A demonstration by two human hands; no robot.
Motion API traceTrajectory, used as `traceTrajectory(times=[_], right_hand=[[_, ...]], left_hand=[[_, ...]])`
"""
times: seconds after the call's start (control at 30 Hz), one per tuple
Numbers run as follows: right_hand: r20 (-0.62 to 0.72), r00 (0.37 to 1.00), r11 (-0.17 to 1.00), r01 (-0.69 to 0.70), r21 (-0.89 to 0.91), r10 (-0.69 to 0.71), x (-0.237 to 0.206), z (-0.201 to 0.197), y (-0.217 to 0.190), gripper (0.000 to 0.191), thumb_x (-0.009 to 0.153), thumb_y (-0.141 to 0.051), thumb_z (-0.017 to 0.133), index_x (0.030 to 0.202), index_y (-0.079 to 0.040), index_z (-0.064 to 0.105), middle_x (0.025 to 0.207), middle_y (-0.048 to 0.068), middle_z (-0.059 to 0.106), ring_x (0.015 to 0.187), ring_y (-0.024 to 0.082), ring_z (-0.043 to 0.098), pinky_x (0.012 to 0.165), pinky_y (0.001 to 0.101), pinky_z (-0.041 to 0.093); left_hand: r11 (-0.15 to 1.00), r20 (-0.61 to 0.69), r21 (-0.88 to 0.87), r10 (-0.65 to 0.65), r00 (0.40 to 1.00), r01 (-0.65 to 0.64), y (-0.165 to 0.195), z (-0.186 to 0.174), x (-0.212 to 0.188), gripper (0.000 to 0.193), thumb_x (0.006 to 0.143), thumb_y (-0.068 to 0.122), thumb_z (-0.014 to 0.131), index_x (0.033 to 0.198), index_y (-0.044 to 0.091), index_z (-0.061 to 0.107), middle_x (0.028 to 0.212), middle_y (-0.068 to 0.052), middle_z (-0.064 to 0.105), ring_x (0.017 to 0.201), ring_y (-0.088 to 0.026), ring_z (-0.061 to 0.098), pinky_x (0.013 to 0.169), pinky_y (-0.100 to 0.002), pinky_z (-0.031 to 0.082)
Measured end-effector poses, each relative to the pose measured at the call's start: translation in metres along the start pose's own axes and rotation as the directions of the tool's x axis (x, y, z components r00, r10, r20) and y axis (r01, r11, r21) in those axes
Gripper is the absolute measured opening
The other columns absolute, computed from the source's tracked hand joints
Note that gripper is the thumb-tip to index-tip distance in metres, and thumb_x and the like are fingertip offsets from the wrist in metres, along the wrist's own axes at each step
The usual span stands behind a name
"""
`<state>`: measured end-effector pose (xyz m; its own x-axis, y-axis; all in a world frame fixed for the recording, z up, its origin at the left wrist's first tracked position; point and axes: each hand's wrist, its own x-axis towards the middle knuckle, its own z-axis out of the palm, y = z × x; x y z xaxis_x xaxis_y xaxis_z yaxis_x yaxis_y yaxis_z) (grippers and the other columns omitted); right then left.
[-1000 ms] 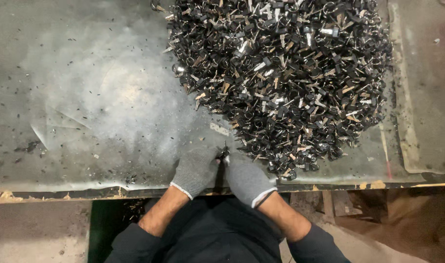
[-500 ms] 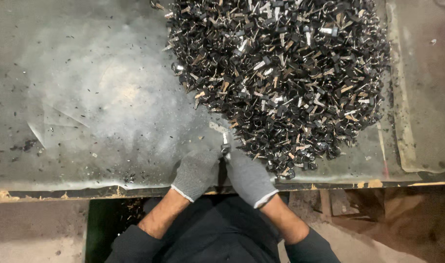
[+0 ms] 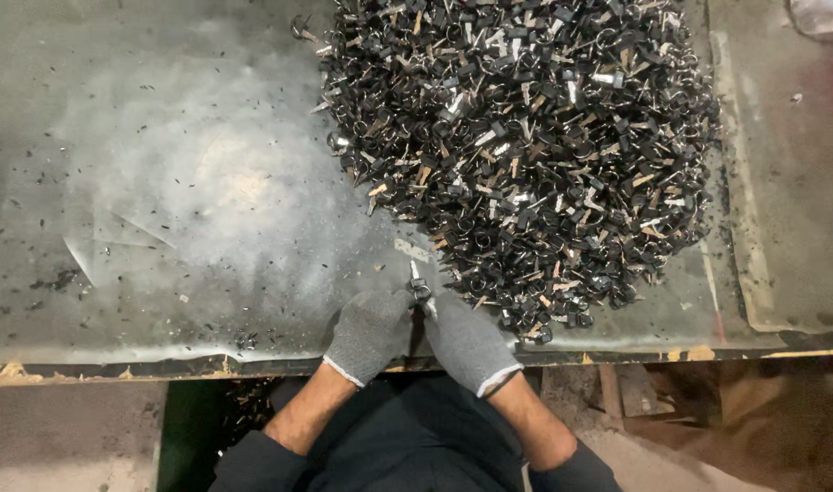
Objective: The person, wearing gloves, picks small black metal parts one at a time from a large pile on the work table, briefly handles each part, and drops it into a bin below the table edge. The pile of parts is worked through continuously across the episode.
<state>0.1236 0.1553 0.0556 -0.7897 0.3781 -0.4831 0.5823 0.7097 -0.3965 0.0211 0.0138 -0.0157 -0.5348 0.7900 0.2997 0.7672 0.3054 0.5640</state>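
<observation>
Your left hand [image 3: 371, 333] and right hand [image 3: 466, 339], both in grey knit gloves, are pressed together at the near edge of the worn metal table [image 3: 161, 200], fingertips pinched on one small metal ring piece [image 3: 420, 288] held just above the tabletop. By the look of it, you are working that single piece between your fingers, so the next move calls for a firm grip on its two ends. The big heap of black and silver clips [image 3: 526, 137] lies just beyond, its near edge almost touching your right hand. Compared with a second ago, your hands sit slightly nearer the heap; the pile looks unchanged.
</observation>
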Motion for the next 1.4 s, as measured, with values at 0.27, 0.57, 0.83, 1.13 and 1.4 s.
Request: traceTrajectory(times=[0.27,0.57,0.83,1.13,1.4], right_hand=[[-0.286,0.924,0.919,0.136,-0.369,-0.252,-0.016,0.02,-0.004,0.035,0.096,-0.014,0.055,0.126,0.002,0.057,0.092,0.021,0.072,0.077,0.034,0.073,0.06,0.0429,0.058],[-0.053,0.975,0.977,0.214,-0.018,-0.214,0.006,0.014,0.008,0.035,0.099,-0.025,0.061,0.119,0.004,0.054,0.09,0.022,0.072,0.081,0.037,0.071,0.068,0.0462,0.055],[-0.194,0.956,0.973,0.201,-0.113,-0.22,-0.012,0.017,0.007,0.059,0.097,-0.019,0.058,0.146,0.007,0.038,0.095,0.022,0.07,0.084,0.038,0.072,0.07,0.0466,0.059],[-0.122,0.976,0.964,0.149,-0.219,-0.178,-0.014,0.023,0.005,0.024,0.103,-0.02,0.054,0.114,0.001,0.057,0.096,0.019,0.067,0.078,0.035,0.073,0.063,0.0461,0.059],[-0.219,0.962,0.98,0.131,-0.15,-0.162,-0.003,0.018,0.0,0.026,0.1,-0.026,0.056,0.101,0.0,0.063,0.091,0.023,0.069,0.083,0.041,0.071,0.073,0.0505,0.056]], left_hand=[[0.99,-0.13,-0.138,-0.048,0.99,0.03,0.005,-0.01,-0.006,0.032,0.077,0.01,0.071,0.109,0.008,0.071,0.088,-0.014,0.073,0.079,-0.036,0.072,0.068,-0.048,0.056],[0.989,-0.181,-0.143,0.02,0.983,-0.046,0.003,-0.005,-0.009,0.035,0.077,0.003,0.066,0.112,0.006,0.069,0.092,-0.016,0.071,0.082,-0.037,0.07,0.072,-0.05,0.055],[0.992,-0.119,0.12,-0.032,0.992,0.046,0.014,-0.01,-0.012,0.012,0.079,0.014,0.075,0.087,0.01,0.068,0.078,-0.013,0.068,0.069,-0.034,0.068,0.061,-0.049,0.053],[0.998,-0.135,0.063,-0.001,0.991,0.009,0.015,-0.01,-0.014,0.004,0.079,0.011,0.071,0.082,0.01,0.068,0.073,-0.011,0.065,0.066,-0.033,0.066,0.059,-0.048,0.051],[0.999,-0.192,0.023,-0.018,0.981,0.023,0.016,-0.006,-0.013,0.002,0.082,0.012,0.07,0.083,0.011,0.071,0.072,-0.011,0.066,0.064,-0.033,0.066,0.057,-0.048,0.05]])
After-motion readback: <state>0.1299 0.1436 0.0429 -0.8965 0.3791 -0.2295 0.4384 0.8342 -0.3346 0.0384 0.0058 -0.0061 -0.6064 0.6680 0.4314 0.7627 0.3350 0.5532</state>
